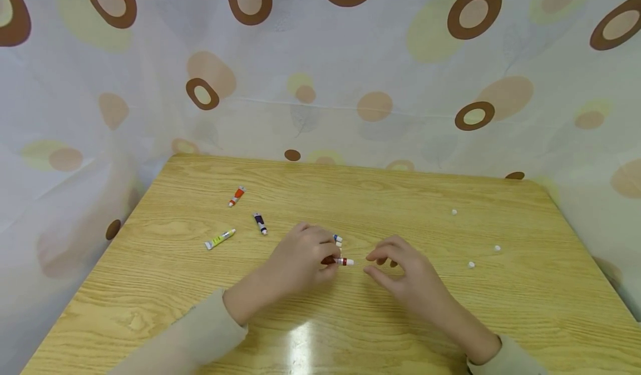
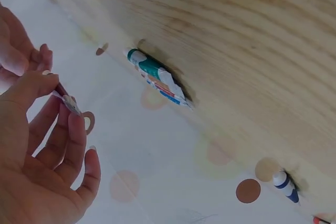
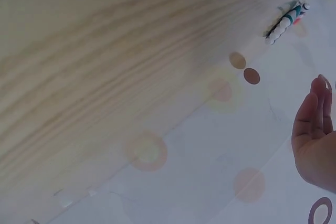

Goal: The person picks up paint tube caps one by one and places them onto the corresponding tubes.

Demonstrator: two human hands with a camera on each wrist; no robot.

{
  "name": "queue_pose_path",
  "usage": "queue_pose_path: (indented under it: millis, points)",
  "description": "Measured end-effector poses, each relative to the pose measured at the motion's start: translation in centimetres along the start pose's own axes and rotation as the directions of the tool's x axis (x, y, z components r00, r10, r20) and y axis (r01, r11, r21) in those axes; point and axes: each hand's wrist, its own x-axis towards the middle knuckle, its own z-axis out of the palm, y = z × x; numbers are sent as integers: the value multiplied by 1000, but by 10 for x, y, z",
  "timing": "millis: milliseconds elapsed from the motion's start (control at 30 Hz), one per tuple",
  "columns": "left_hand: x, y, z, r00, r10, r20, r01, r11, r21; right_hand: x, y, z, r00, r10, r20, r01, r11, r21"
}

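Note:
In the head view my left hand pinches a small dark red paint tube between thumb and fingers, its white end pointing right. The left wrist view shows the crimped silvery end of this paint tube by the fingertips. Facing the white end, a short gap away, is my right hand, thumb and fingers bent but apart, with nothing visible between them. Behind the left hand lie several paint tubes side by side, mostly hidden there; the left wrist view shows green, red and blue ones.
On the left of the wooden table lie an orange-red tube, a dark blue tube and a yellow tube, apart. Three small white caps, one farthest back, are scattered at the right. A patterned curtain surrounds the table.

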Motion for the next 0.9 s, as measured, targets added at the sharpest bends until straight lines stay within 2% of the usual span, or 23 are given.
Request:
queue_pose_path:
  millis: [167,400,733,900]
  points:
    - [-2,-6,2,995,-58,87,64,996,-69,-3,8,-6,999,-11,-35,11,1000,-16]
    - [-4,-10,7,973,-107,203,126,989,-83,-7,15,-16,998,-12,-55,8,997,-73]
    - [-4,-14,19,956,-131,262,165,979,-115,-20,37,-36,996,-31,-81,18,988,-152]
    - [-4,-16,24,956,-124,265,160,980,-120,-28,48,-46,996,-22,-86,4,980,-198]
